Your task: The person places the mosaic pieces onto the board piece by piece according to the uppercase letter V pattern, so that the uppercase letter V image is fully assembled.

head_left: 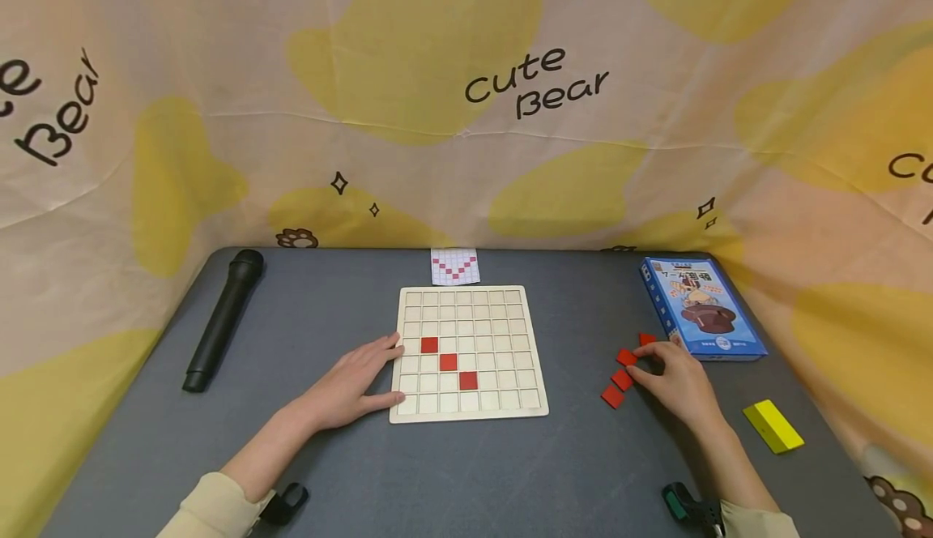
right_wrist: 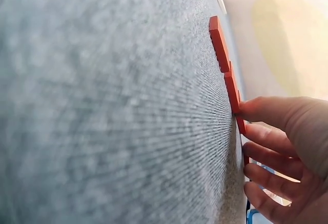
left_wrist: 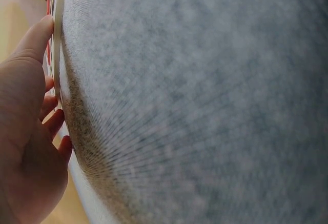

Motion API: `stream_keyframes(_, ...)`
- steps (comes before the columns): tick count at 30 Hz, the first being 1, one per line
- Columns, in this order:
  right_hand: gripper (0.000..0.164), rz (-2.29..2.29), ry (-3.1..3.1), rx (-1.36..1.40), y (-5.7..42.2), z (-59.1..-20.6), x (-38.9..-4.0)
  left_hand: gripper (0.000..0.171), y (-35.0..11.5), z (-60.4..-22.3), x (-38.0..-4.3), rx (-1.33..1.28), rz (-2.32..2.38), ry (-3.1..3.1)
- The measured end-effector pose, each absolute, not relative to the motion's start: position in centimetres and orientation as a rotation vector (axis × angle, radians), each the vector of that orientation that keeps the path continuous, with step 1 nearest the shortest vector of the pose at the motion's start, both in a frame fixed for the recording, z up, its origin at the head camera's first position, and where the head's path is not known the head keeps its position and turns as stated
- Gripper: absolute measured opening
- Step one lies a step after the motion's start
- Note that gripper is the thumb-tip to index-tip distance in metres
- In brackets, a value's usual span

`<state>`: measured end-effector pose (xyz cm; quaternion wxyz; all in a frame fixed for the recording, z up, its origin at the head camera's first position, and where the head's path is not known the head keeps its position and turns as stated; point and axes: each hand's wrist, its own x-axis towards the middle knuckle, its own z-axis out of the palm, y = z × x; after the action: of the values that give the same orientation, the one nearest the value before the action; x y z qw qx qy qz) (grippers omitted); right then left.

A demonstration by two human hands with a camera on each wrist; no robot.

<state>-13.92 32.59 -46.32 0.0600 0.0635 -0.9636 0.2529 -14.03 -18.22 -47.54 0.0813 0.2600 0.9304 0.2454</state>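
The step in hand looks like picking up a tile to go on with the pattern on the white grid board [head_left: 500, 312]. Three red tiles [head_left: 448, 362] sit there, stepping diagonally down to the right, while the pattern card [head_left: 455, 266] beyond the board shows a full V. The right hand [head_left: 679, 380] reaches into the loose red tiles [head_left: 612, 396] on the surface [head_left: 466, 481], just beside the blue box [head_left: 703, 311]. Its grip is narrow, thumb and index finger at one tile; whether the pinch has closed, I cannot tell. The left hand [head_left: 355, 380] touches the board's left edge, its grip spread wide, probably to steady it. The next move seems to call for lifting one tile free of its neighbours and setting it squarely up and right of the lowest placed tile, starting the V's other arm.
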Motion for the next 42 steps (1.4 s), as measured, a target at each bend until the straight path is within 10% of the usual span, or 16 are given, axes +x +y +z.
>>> stream_keyframes(42,0.024,0.982,-2.813,0.457,19.9,-46.4,-17.6,0.076,-18.4,-47.4,-13.8,0.807,0.729,2.785)
